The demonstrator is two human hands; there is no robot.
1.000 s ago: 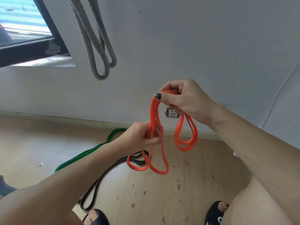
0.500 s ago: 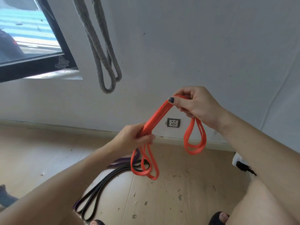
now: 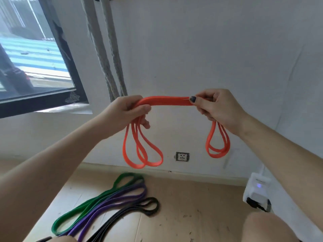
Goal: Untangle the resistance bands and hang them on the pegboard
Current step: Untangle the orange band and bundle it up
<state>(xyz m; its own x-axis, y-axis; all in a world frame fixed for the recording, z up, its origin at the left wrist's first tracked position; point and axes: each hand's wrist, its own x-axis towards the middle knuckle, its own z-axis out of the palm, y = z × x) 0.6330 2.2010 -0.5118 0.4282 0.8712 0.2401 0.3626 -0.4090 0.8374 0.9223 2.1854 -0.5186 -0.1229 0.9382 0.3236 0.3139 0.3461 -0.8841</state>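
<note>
An orange resistance band (image 3: 167, 100), folded into several strands, is stretched level between my hands in front of the white wall. My left hand (image 3: 129, 109) grips its left part, with loops hanging below the fist. My right hand (image 3: 215, 107) pinches the right part between thumb and fingers, and two shorter loops dangle under it. On the wooden floor below lie a green band (image 3: 90, 203), a purple band (image 3: 115, 201) and a black band (image 3: 139, 206), side by side. No pegboard is in view.
Grey ropes (image 3: 111, 63) hang down the wall just behind my left hand. A dark-framed window (image 3: 57, 55) is at the left. A wall socket (image 3: 182, 156) sits low on the wall, and a white plugged-in device (image 3: 257, 193) stands at the right.
Both hands have risen and moved apart, pulling the orange band out level between them. The view has tilted up, and the green, purple and black bands now show together on the floor.
</note>
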